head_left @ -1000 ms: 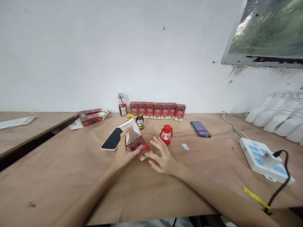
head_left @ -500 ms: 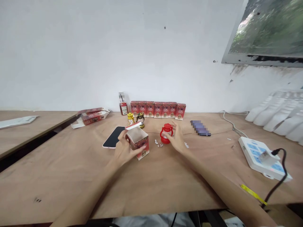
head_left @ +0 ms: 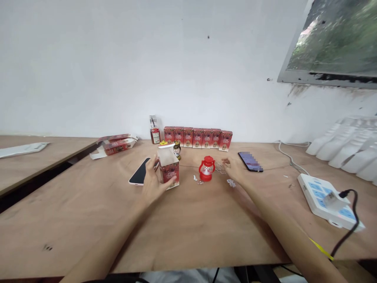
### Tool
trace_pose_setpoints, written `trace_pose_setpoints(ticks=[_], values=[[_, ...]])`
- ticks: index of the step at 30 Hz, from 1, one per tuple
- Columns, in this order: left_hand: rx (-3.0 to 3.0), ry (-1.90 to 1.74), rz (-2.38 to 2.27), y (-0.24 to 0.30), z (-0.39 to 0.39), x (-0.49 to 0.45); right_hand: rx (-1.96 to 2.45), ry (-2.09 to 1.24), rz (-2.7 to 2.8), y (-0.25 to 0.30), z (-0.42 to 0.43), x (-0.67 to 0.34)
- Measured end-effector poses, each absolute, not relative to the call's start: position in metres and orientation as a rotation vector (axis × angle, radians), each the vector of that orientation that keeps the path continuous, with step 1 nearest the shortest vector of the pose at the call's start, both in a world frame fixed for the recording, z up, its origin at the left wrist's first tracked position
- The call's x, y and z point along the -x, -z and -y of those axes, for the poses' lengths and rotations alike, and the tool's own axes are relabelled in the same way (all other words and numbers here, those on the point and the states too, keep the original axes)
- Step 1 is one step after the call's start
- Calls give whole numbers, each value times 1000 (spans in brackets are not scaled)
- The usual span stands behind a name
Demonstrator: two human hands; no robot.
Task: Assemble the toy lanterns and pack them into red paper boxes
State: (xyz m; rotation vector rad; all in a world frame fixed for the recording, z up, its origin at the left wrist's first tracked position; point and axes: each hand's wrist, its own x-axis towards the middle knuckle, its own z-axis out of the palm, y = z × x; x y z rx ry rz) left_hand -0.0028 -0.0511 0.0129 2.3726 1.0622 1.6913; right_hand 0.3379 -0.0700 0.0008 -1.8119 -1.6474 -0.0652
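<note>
Item: left hand (head_left: pixel 151 184), closing round a red box (head_left: pixel 169 171), thumb on the near face and fingers on the side away from the right hand. The box is standing upright on the table (head_left: pixel 182 232), long axis vertical and top flap lifted open. The opening is facing away from the camera, so what it is holding cannot be told. Item: right hand (head_left: pixel 235 169), lying well apart from the box, fingers loosely spread and holding nothing. Its tips are reaching a thin wire piece (head_left: pixel 219 167); whether they are touching it cannot be told. Item: red lantern (head_left: pixel 206 169), standing upright between the two hands, nearer the right hand than the left. Small white bits (head_left: pixel 230 182) are lying just under that hand's wrist. Item: phone (head_left: pixel 140 176), lying flat just beside the left hand on its outer side. A second phone (head_left: pixel 250 161) is lying just beyond the right hand. Item: two small lanterns (head_left: pixel 176 149), standing close behind the held box. Item: row of shut red boxes (head_left: pixel 198 137), standing upright beyond both hands at the wall. Item: power strip (head_left: pixel 324 194), sitting far out past the right hand.
</note>
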Motion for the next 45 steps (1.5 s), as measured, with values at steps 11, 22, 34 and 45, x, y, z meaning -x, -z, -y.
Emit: trace_pose_setpoints(ticks=[11, 22, 34, 45], values=[[-2702, -1967, -674, -18, 94, -22, 1967, 148, 2114, -16, 64, -333], [-2099, -1262, -1260, 1, 72, -132, 1985, 100, 2046, -6, 67, -333], [-1893, -1361, -1020, -24, 75, -128, 1743, -147, 1693, 19, 62, -351], [-1752, -1247, -797, -19, 103, -75, 1400, -47, 1167, -3, 71, -343]])
